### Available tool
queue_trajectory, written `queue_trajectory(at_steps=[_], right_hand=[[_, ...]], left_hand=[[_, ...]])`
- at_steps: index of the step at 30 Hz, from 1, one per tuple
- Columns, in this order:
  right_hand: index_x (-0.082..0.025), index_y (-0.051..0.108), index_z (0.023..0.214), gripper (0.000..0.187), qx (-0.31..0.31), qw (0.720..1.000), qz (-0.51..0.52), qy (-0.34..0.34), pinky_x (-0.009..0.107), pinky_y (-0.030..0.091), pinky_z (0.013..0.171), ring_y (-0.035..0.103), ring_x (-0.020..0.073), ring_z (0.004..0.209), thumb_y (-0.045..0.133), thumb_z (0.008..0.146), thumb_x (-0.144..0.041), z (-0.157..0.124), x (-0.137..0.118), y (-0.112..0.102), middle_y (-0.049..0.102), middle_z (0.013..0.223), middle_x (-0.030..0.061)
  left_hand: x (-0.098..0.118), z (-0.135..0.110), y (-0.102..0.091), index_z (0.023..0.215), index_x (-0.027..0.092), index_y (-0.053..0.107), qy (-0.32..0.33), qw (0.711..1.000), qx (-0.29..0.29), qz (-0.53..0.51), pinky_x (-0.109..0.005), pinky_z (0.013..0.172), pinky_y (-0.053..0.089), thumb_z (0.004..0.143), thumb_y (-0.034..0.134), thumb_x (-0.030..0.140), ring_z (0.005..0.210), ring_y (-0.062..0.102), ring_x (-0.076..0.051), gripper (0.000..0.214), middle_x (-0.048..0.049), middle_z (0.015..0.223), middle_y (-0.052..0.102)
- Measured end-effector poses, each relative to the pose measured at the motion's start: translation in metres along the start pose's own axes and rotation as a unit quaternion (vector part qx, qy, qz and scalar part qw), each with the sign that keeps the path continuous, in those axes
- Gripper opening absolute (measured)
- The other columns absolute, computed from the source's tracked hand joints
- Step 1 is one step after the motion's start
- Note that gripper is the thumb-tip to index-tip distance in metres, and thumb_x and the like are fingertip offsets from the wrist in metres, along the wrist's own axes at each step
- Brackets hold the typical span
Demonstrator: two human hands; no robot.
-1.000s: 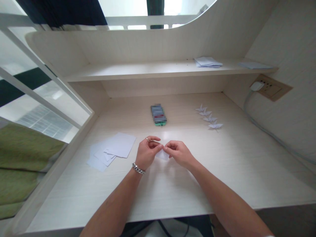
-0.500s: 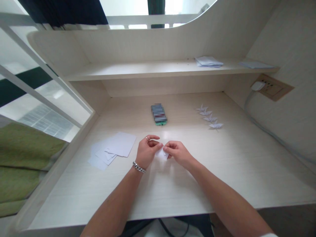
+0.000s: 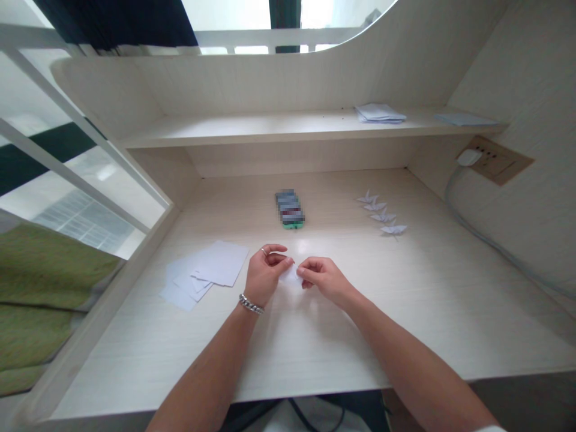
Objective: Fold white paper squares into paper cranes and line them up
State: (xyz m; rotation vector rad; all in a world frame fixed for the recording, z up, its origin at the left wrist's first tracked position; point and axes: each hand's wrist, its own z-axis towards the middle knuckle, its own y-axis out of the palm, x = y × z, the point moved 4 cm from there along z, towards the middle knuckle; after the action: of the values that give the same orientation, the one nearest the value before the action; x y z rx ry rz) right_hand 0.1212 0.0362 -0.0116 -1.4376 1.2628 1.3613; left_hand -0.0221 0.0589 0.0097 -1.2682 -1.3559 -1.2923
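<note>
My left hand (image 3: 263, 274) and right hand (image 3: 324, 279), fingers pinching a small white paper piece (image 3: 289, 275) over a pale wooden tabletop (image 3: 310, 360), seem mid-fold; next likely calls for steady, precise pressure.

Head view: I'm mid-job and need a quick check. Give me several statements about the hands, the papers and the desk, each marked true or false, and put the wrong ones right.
1. The left hand and right hand are at the same small white paper. True.
2. The chain bracelet is on the right wrist. False: the chain bracelet is on the left wrist.
3. Four folded paper figures stand in a row on the desk. True.
4. The loose white sheets lie right of the right hand. False: the loose white sheets lie left of the left hand.
5. A white plug is in the wall socket. True.
6. The pixelated item is on the shelf. False: the pixelated item lies on the desk.
</note>
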Motion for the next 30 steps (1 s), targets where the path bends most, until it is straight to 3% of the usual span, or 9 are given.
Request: queue_trajectory(at_steps=[8, 17, 25, 28, 30], right_hand=[[-0.017, 0.059, 0.064, 0.018, 0.027, 0.996, -0.078, -0.043, 0.024, 0.041, 0.054, 0.054, 0.0114, 0.052, 0.061, 0.077, -0.03, 0.0004, 0.0023, -0.0035, 0.058, 0.056, -0.0015], [-0.017, 0.061, 0.072, 0.019, 0.035, 0.991, -0.11, -0.073, 0.023, 0.041, 0.056, 0.054, 0.0123, 0.06, 0.059, 0.081, -0.034, -0.0018, -0.0015, -0.0009, 0.059, 0.066, -0.0007], [-0.018, 0.06, 0.07, 0.018, 0.032, 0.995, -0.069, -0.07, 0.024, 0.042, 0.056, 0.053, 0.0127, 0.058, 0.06, 0.08, -0.033, -0.0007, 0.0, -0.0033, 0.058, 0.063, -0.001], [-0.018, 0.059, 0.069, 0.019, 0.052, 0.992, -0.08, -0.082, 0.024, 0.039, 0.055, 0.051, 0.0123, 0.057, 0.06, 0.08, -0.033, -0.002, -0.0027, -0.0055, 0.057, 0.062, -0.0017], [-0.018, 0.059, 0.068, 0.02, 0.066, 0.989, -0.093, -0.091, 0.024, 0.038, 0.054, 0.05, 0.0121, 0.057, 0.061, 0.08, -0.034, -0.002, -0.003, -0.0069, 0.055, 0.061, -0.0022]], left_hand=[[0.0017, -0.0006, 0.0039, 0.088, 0.014, 0.063, 0.006, 0.998, -0.06, 0.022, -0.024, 0.063, 0.05, 0.059, 0.08, 0.022, 0.064, 0.065, -0.014, 0.034, -0.0015, 0.067, 0.069], [-0.0029, 0.0019, 0.0022, 0.083, 0.013, 0.063, 0.014, 0.998, -0.054, -0.001, -0.022, 0.06, 0.048, 0.06, 0.079, 0.017, 0.059, 0.062, -0.011, 0.028, 0.0, 0.063, 0.067], [-0.0019, -0.0007, 0.0063, 0.091, 0.014, 0.064, 0.014, 0.998, -0.065, -0.024, -0.024, 0.06, 0.048, 0.067, 0.076, 0.025, 0.064, 0.064, -0.014, 0.029, -0.0035, 0.07, 0.071], [-0.0028, 0.0, 0.0059, 0.092, 0.015, 0.066, 0.006, 0.998, -0.056, 0.013, -0.025, 0.06, 0.048, 0.067, 0.077, 0.032, 0.064, 0.064, -0.015, 0.032, -0.0041, 0.071, 0.071], [-0.0043, 0.001, 0.0062, 0.081, 0.014, 0.068, 0.019, 0.995, -0.065, 0.067, -0.024, 0.058, 0.046, 0.066, 0.077, 0.034, 0.061, 0.061, -0.015, 0.026, -0.0034, 0.068, 0.069]])
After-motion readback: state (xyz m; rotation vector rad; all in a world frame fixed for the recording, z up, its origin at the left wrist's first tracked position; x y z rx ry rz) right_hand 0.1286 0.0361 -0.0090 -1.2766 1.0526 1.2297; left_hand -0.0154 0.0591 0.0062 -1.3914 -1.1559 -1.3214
